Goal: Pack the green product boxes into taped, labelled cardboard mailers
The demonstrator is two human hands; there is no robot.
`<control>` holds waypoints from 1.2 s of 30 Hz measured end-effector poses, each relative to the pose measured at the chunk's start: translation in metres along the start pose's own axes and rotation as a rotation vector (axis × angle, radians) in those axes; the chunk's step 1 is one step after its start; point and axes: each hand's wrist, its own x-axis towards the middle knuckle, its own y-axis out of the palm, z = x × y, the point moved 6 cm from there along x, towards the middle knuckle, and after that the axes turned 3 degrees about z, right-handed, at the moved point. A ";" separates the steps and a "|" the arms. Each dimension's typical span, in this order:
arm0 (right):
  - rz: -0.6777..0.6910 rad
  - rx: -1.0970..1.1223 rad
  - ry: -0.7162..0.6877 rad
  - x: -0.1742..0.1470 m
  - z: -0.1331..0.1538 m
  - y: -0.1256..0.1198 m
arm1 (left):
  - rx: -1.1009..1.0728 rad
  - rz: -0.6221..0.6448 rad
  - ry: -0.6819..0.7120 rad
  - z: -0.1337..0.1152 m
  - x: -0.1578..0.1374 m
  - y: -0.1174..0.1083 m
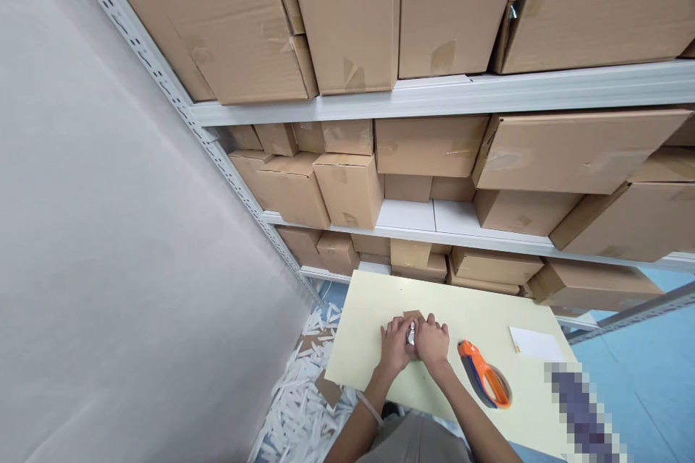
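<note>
On the pale yellow tabletop [374,296], my left hand [395,343] and my right hand [433,340] come together over a small brown cardboard item [413,315], possibly a little box. A shiny silver thing [411,333] shows in the gap between the hands; its kind is too small to tell. Fingers of both hands curl in around the cardboard from either side and hide most of it. To the right of my right hand lies an orange and blue tape dispenser [485,375] with a roll of tape in it.
A white card or paper [536,344] lies at the table's right. Behind stand metal shelves [347,107] filled with cardboard boxes [347,14]. White paper strips [298,398] cover the floor at left, beside a grey wall [135,268]. A pixelated patch hides the lower right.
</note>
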 end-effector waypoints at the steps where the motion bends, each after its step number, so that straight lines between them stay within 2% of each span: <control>1: -0.001 0.005 0.013 0.001 -0.001 0.000 | -0.006 0.000 0.004 0.000 0.000 0.000; 8: -0.149 0.208 0.093 0.009 -0.022 -0.003 | -0.007 0.019 -0.004 -0.002 -0.004 -0.002; 11: -0.154 0.356 0.103 0.011 -0.033 0.005 | -0.025 0.014 -0.028 0.000 -0.005 -0.001; 13: -0.095 0.508 0.031 0.012 -0.035 0.013 | -0.050 -0.011 -0.025 0.002 -0.005 -0.001; 16: 0.020 0.714 -0.252 0.004 -0.029 0.019 | -0.046 -0.034 0.018 0.004 -0.006 0.000; 18: 0.068 0.747 -0.398 -0.007 -0.027 0.018 | -0.011 -0.048 0.049 0.005 -0.007 -0.001; 20: 0.123 0.717 -0.443 -0.019 -0.030 0.020 | 0.019 -0.060 0.077 0.005 -0.008 -0.002; 25: 0.223 0.573 -0.445 -0.036 -0.039 0.027 | 0.030 -0.099 0.116 0.009 -0.012 -0.002; 28: 0.174 0.518 -0.413 -0.035 -0.041 0.025 | -0.052 -0.187 0.030 0.022 -0.011 -0.004; 32: 0.137 0.597 -0.362 -0.027 -0.039 0.018 | -0.284 -0.382 -0.212 0.053 -0.008 -0.011; 34: 0.128 0.650 -0.332 -0.022 -0.038 0.015 | -0.443 -0.389 -0.316 0.064 -0.004 -0.009; 36: 0.103 0.691 -0.293 -0.016 -0.038 0.013 | -0.577 -0.342 -0.354 0.065 0.001 -0.005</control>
